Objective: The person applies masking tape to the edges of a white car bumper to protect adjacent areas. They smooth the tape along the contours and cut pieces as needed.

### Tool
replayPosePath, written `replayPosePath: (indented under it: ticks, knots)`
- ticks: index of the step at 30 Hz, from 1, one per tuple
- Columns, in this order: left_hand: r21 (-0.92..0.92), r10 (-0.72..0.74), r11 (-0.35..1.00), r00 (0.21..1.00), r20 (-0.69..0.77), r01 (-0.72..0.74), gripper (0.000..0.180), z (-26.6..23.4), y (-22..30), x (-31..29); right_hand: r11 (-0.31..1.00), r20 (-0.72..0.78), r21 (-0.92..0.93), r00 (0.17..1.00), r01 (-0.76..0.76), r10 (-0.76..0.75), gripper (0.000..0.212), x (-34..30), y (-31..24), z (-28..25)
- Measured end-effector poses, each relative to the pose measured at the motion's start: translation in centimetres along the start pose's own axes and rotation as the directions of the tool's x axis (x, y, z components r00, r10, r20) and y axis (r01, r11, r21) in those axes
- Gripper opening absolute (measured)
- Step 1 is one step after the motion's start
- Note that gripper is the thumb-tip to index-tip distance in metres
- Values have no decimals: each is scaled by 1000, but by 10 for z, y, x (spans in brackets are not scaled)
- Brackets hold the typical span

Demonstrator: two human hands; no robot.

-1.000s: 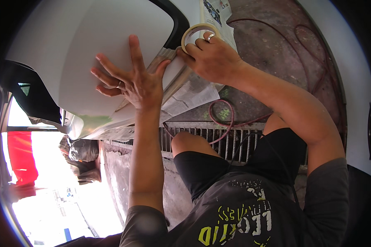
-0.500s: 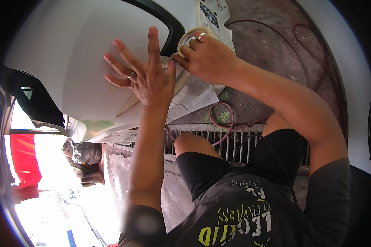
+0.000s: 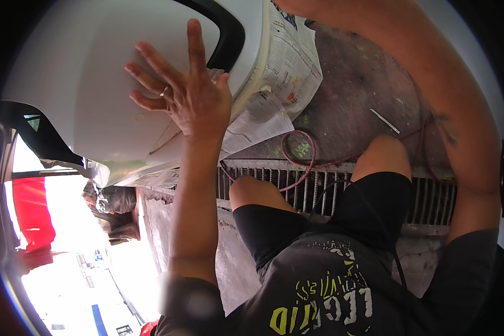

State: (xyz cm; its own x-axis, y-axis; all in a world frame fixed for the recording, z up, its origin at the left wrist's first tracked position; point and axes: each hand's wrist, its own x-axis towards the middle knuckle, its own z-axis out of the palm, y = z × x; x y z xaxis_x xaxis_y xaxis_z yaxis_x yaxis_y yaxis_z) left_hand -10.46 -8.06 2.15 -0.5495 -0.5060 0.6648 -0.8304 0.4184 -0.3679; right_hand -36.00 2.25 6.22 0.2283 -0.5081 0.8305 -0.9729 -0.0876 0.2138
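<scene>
The panel (image 3: 115,73) looks smooth, the newspaper (image 3: 297,61) matt.

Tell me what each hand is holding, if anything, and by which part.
Left hand: nothing held, fingers spread over the white car panel. Right hand: mostly cut off at the top; its hold cannot be told.

One ring (image 3: 164,91) is on the left hand (image 3: 197,106), one white panel (image 3: 103,84) under it, one black trim (image 3: 231,35) beside it. To the hand's right are one red hose loop (image 3: 313,150), one white stick (image 3: 385,120) and at least two newspaper sheets (image 3: 294,61); to its left, one hanging red cloth (image 3: 32,215).
</scene>
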Motion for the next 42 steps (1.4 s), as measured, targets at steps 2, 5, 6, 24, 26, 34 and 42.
replayPosePath:
  ticks: [2, 5, 6, 24, 26, 34, 42]
  knots:
    - [-31, -42, 999, 998, -38, 40, 124, 1, -8, -4, 888, 107, 248, 922, -386, 371, 19, -24, -5, -14]
    - [-32, -77, 997, 991, -111, 74, 127, 3, -17, -8, 782, 152, 256, 823, -568, 548, 19, -80, -39, 13]
    - [4, -72, 997, 987, -145, 73, 126, 5, -20, -8, 609, 259, 403, 723, -683, 640, 21, -108, -54, 35]
    - [-146, -16, 989, 949, -314, -31, 122, -3, -55, -32, 296, 779, 228, 356, -928, 516, 25, -220, -137, 144]
    - [-119, 29, 990, 942, -334, -73, 122, -3, -68, -33, 237, 783, 251, 341, -938, 520, 25, -222, -137, 151]
    - [-27, -96, 995, 979, -182, 93, 124, -6, -39, -13, 350, 764, 272, 423, -896, 488, 29, -232, -147, 162]
    - [-155, -182, 980, 894, -409, 128, 102, -35, -91, -58, 216, 789, 313, 379, -925, 483, 32, -228, -140, 151]
